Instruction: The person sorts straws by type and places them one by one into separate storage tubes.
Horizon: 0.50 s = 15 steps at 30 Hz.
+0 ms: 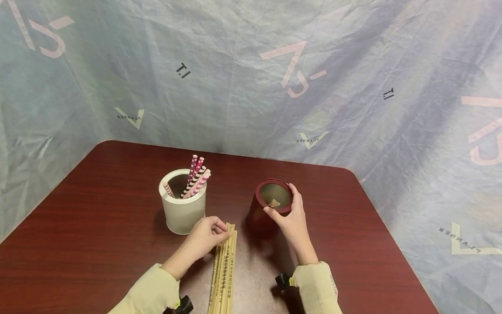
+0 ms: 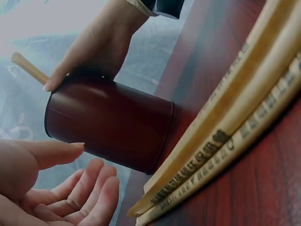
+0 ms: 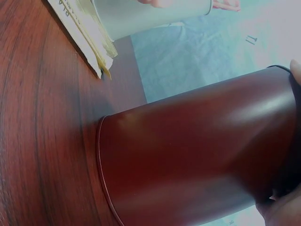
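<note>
Head view — red canister (image 1: 258, 217) upright, axis vertical.

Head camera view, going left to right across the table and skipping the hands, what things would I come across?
White can → long tan paper packets → dark red can.

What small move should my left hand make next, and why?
Perhaps have your left hand pinch one of the tan packets at its far end: that hand looks empty beside them, while your right hand grips the dark red canister, where one tan strip sticks out.
</note>
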Each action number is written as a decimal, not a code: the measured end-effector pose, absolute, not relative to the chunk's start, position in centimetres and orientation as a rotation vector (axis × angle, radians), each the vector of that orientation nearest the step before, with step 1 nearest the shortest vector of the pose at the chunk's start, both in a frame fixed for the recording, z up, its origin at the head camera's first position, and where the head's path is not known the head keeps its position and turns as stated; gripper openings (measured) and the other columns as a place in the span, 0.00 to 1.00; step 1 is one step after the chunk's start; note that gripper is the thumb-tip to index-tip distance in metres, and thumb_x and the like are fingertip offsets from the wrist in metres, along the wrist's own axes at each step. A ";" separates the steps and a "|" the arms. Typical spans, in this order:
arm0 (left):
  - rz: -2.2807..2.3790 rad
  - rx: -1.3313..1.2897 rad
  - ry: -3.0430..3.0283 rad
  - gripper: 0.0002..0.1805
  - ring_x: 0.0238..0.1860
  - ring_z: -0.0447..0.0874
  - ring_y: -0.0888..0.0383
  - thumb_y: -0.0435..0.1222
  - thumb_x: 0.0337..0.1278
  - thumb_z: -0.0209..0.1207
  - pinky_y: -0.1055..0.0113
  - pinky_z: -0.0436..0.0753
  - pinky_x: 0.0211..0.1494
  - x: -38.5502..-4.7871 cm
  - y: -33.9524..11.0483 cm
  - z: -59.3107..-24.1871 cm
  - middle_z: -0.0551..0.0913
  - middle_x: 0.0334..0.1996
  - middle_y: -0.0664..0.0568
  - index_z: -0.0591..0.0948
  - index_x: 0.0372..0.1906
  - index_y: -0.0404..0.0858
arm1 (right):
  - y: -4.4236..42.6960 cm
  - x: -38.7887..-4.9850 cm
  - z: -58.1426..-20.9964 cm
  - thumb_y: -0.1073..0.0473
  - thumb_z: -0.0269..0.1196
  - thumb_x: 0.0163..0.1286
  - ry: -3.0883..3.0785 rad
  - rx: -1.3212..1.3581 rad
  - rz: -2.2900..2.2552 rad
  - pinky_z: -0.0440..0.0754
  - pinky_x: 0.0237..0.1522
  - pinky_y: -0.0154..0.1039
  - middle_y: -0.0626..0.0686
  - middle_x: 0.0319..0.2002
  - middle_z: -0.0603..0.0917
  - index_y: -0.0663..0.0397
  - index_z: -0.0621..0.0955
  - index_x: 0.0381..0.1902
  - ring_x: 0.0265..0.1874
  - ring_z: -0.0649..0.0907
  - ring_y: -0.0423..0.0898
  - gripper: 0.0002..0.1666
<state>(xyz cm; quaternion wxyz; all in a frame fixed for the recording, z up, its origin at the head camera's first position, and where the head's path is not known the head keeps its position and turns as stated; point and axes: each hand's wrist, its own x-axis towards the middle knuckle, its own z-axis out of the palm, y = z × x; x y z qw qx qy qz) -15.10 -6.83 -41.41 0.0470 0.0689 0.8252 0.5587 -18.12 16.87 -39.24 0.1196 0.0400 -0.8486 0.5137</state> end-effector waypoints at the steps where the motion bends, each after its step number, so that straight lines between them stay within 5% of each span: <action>1: 1.686 0.187 2.513 0.07 0.21 0.79 0.62 0.31 0.51 0.66 0.70 0.80 0.23 -15.0 -6.8 -41.4 0.81 0.22 0.50 0.79 0.29 0.31 | 16.9 -18.1 -39.3 0.51 0.72 0.56 -2.479 0.120 1.501 0.70 0.62 0.54 0.53 0.71 0.62 0.46 0.53 0.75 0.66 0.68 0.51 0.56; 6: 1.586 0.118 2.533 0.09 0.16 0.77 0.61 0.34 0.52 0.67 0.64 0.76 0.15 -14.9 -6.9 -41.9 0.79 0.17 0.53 0.77 0.29 0.35 | 16.8 -18.1 -39.3 0.51 0.72 0.55 -2.477 0.118 1.500 0.70 0.63 0.54 0.52 0.71 0.61 0.46 0.53 0.75 0.66 0.68 0.51 0.57; 15: 1.503 0.036 2.528 0.10 0.16 0.78 0.60 0.31 0.50 0.67 0.67 0.80 0.19 -15.4 -7.5 -43.0 0.80 0.18 0.50 0.76 0.29 0.33 | 17.0 -18.2 -39.3 0.50 0.71 0.57 -2.484 0.125 1.503 0.68 0.64 0.56 0.54 0.72 0.60 0.47 0.53 0.76 0.67 0.67 0.52 0.55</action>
